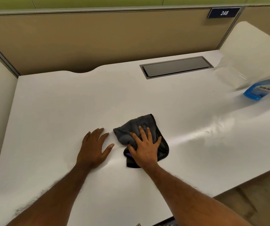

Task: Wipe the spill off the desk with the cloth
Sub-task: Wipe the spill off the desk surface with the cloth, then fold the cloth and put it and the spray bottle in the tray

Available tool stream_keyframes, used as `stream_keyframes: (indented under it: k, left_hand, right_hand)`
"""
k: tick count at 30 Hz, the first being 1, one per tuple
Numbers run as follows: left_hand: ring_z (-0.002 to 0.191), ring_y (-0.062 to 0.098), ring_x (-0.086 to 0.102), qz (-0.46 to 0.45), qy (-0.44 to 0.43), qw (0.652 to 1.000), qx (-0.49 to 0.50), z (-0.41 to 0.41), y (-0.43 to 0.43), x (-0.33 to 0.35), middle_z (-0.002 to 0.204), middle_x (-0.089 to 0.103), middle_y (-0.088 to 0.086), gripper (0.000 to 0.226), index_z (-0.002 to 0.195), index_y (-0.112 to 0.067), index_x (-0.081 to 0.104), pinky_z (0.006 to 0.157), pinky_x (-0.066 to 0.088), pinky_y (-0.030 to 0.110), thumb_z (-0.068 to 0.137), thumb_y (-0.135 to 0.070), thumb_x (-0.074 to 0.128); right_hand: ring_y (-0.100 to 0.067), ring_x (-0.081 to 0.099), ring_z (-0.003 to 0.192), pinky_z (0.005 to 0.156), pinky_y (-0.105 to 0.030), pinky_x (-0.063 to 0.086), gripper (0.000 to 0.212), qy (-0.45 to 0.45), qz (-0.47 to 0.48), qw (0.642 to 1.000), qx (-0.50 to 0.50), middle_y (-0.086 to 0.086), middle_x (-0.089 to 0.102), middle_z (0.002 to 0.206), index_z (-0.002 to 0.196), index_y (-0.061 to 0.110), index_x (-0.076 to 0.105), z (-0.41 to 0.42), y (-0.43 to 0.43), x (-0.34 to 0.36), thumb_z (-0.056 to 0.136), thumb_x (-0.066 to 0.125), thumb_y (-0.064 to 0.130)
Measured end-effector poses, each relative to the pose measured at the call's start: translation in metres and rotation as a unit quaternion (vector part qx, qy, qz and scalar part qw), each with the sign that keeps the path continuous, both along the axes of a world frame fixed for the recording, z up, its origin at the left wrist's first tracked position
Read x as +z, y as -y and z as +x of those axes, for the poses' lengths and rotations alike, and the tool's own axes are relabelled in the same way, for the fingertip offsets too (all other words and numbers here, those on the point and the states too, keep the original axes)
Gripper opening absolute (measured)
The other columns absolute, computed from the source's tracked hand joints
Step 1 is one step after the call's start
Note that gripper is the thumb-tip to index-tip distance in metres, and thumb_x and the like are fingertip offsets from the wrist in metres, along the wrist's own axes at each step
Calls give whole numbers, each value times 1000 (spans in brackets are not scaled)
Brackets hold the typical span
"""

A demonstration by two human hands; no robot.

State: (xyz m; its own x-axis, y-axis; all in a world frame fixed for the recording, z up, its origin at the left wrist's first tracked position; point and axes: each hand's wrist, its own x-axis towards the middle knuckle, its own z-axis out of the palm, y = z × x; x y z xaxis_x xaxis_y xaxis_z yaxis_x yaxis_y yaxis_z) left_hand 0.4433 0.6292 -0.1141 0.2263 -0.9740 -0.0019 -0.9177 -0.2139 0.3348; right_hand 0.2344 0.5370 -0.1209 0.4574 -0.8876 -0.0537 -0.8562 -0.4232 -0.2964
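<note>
A tan cubicle partition (98, 39) stands behind a wide white desk (57, 103), with a dark number plate reading 248 (223, 13) fixed at the partition's upper right. The desk fills most of the view and curves away to the right, where a glossy, wet-looking sheen (201, 132) streaks across its surface; whether any spill remains elsewhere cannot be told. A long grey cable hatch (176, 66) is set flush into the desk near its back edge. At the far right, a clear spray bottle holding blue liquid (259, 89) stands on the desk, well apart from both hands. Near the middle front of the desk lies the dark grey cloth (144, 126), bunched and wrinkled, with a black edge and a bit of purple showing under the palm. The right hand (144, 150) presses flat on top of the cloth, its fingers (149, 132) spread wide and lying across the cloth's near half rather than curled around it; the cloth's far part sticks out beyond the fingertips and its right edge past the little finger. The left hand (93, 148) rests palm down on the bare desk just beside the cloth, fingers open and loosely spread, holding nothing, its thumb pointing toward the cloth without touching it.
</note>
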Motion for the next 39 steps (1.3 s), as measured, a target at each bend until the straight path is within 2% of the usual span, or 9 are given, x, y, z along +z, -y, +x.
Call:
stream_keyframes:
  k: [8,11,14,18,21,25,29,34,39]
  left_hand:
    - [144,19,32,5,-15,1000,-11,-32,28,-5,153,40,1,82,141,-24,49,121,13,44,85,-76,18]
    - [138,22,40,-14,-17,999,32,-43,31,-6,146,49,4,74,133,-21,57,118,20,45,86,-70,26]
    - [113,23,56,-42,-3,996,83,-55,30,-8,119,60,2,66,118,-21,65,99,35,43,86,-68,32]
    - [87,21,57,-46,-6,988,147,-80,36,-5,94,61,0,57,99,-19,66,81,33,37,84,-65,38]
    - [82,23,58,-37,-17,981,192,-95,42,-1,86,61,2,53,91,-16,64,78,30,35,87,-65,44]
    - [98,30,60,11,-72,959,275,-108,54,9,102,64,9,53,102,-12,63,88,39,43,86,-61,54]
    - [111,33,59,15,-234,924,304,-113,65,20,118,63,11,48,119,-9,55,102,43,48,88,-45,63]
    - [96,27,64,-63,-324,896,296,-114,69,34,108,66,8,38,116,-16,46,88,55,41,89,-32,67]
    - [66,18,63,-148,-357,888,251,-107,59,36,73,64,6,35,111,-28,39,59,51,27,90,-29,67]
  right_hand:
    - [-15,4,150,112,-65,-11,79,79,63,993,57,13,18,160,141,48,36,-40,24,10,71,41,86]
    - [-8,37,136,115,-57,20,63,202,58,977,35,14,46,143,129,40,53,-55,33,23,77,55,74]
    - [-12,56,111,96,-44,43,39,252,-15,968,-18,8,61,119,116,28,63,-78,52,30,83,66,49]
    - [-23,59,104,92,-42,46,39,198,37,971,-128,-2,61,113,116,17,61,-95,78,30,85,67,39]
    - [-23,60,105,94,-41,47,54,121,100,977,-146,-3,63,112,116,14,61,-96,92,28,83,62,57]
    - [-23,62,86,77,-37,49,65,67,140,980,-128,0,65,86,84,15,65,-87,102,30,72,56,78]
    - [-23,59,68,71,-37,51,46,70,192,972,-112,3,54,61,53,22,48,-79,111,34,74,69,57]
    - [-17,58,79,74,-30,47,33,219,257,929,-155,3,59,81,84,19,52,-85,118,37,73,81,29]
    - [-14,52,66,67,-27,43,39,320,297,890,-135,1,56,72,89,19,49,-96,116,41,71,83,21]
